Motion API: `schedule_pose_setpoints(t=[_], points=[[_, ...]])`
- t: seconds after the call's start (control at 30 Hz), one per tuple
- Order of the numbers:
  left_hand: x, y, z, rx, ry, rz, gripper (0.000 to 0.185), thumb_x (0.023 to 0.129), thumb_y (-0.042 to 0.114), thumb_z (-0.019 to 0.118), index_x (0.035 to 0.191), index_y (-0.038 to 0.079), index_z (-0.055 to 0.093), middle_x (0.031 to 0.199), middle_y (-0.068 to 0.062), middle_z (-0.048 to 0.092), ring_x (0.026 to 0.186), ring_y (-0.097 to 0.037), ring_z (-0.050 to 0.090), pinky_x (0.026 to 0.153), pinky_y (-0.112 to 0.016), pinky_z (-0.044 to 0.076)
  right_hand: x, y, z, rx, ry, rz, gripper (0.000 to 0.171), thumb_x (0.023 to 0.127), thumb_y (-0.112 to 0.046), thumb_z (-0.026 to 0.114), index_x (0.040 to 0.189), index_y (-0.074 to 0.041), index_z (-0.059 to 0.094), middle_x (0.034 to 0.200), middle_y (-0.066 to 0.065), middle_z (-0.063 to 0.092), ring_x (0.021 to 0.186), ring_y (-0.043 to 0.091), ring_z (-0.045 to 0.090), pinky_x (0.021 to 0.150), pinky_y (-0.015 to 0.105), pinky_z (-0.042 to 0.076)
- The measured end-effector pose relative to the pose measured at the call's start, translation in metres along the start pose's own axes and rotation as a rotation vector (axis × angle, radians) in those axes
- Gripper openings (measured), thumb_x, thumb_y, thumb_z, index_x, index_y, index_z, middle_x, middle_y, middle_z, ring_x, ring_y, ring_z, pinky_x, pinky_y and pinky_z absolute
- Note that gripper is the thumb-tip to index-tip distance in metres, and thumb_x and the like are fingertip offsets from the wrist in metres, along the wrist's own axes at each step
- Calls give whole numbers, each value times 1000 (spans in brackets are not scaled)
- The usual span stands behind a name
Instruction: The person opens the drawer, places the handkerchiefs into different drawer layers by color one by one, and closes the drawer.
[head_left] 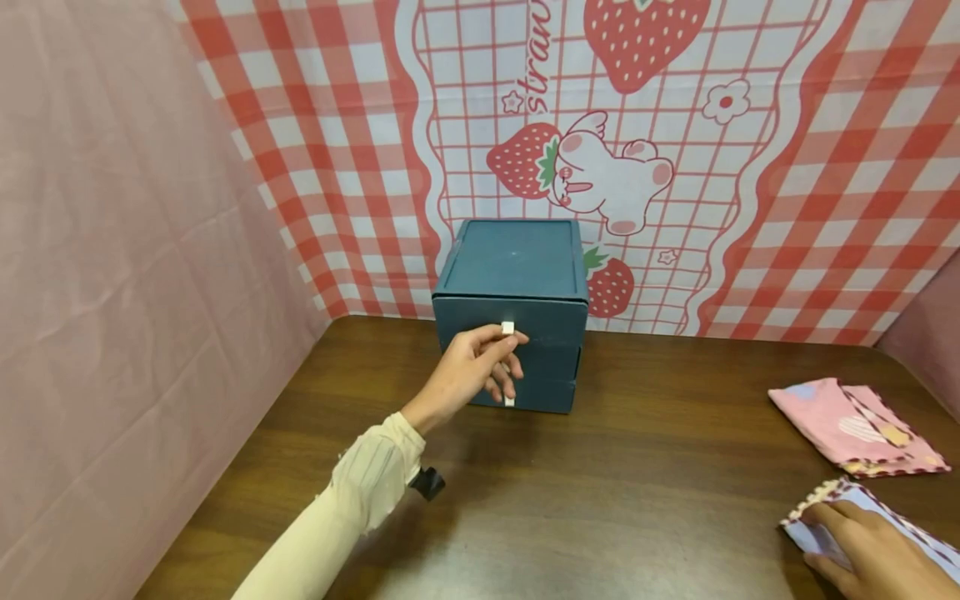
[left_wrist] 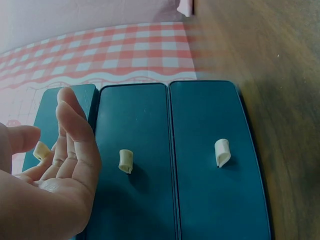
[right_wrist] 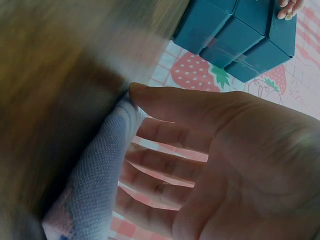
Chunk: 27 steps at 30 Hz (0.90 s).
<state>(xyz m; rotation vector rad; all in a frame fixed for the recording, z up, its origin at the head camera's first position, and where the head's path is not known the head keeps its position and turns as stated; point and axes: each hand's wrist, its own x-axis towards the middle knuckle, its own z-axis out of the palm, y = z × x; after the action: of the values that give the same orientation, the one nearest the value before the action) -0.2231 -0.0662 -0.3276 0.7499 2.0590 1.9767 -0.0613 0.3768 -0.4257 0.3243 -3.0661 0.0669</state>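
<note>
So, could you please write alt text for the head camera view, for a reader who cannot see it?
A person's left hand pinches the white pull tab on the top drawer of a small teal drawer box on a brown table. Their right hand rests on a folded lilac cloth at the right edge, near a folded pink cloth.

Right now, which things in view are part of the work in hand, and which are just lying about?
In hand:
- left hand, fingers at the top white pull tab
- dark teal three-drawer box
- right hand, resting on a pale lilac folded cloth

Lying about:
- pink patterned folded cloth
- brown wooden table
- strawberry backdrop
</note>
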Motion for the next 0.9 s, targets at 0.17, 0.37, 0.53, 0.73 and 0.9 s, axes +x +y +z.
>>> schedule_pose_setpoints(t=[0.17, 0.37, 0.53, 0.73, 0.9], points=[[7, -2, -1, 20, -5, -8, 32, 105, 27, 51, 125, 4, 63, 88, -21, 65, 62, -23, 66, 54, -30, 56, -2, 0, 3, -12, -7, 11, 54, 66, -20, 91, 100, 12, 64, 101, 30, 64, 95, 49, 62, 81, 62, 50], [0, -7, -3, 11, -36, -38, 33, 106, 25, 51, 131, 5, 60, 86, -18, 65, 62, -22, 65, 53, -32, 56, -4, -1, 4, -14, 9, -5, 52, 64, -19, 91, 98, 9, 64, 100, 28, 64, 93, 47, 63, 81, 62, 51], [-9, -14, -4, 58, -27, -79, 31, 105, 20, 52, 126, -1, 63, 82, -23, 64, 57, -19, 64, 49, -28, 53, -7, -1, 5, -10, 46, -26, 52, 61, -16, 92, 97, 7, 64, 97, 26, 64, 89, 45, 64, 78, 61, 52], [-9, -20, -4, 200, 82, -100, 30, 104, 19, 54, 103, -7, 69, 73, -18, 66, 52, -19, 63, 47, -33, 54, -10, -2, 7, -16, 75, -53, 53, 58, -16, 93, 95, 6, 63, 91, 21, 64, 83, 40, 64, 72, 58, 53], [-8, -31, -6, 364, 178, -145, 42, 104, 29, 53, 89, -5, 73, 70, -19, 68, 50, -22, 65, 49, -45, 57, -8, -3, 7, -32, 255, -175, 52, 51, -18, 96, 88, -3, 62, 83, 5, 60, 72, 27, 60, 63, 48, 52]])
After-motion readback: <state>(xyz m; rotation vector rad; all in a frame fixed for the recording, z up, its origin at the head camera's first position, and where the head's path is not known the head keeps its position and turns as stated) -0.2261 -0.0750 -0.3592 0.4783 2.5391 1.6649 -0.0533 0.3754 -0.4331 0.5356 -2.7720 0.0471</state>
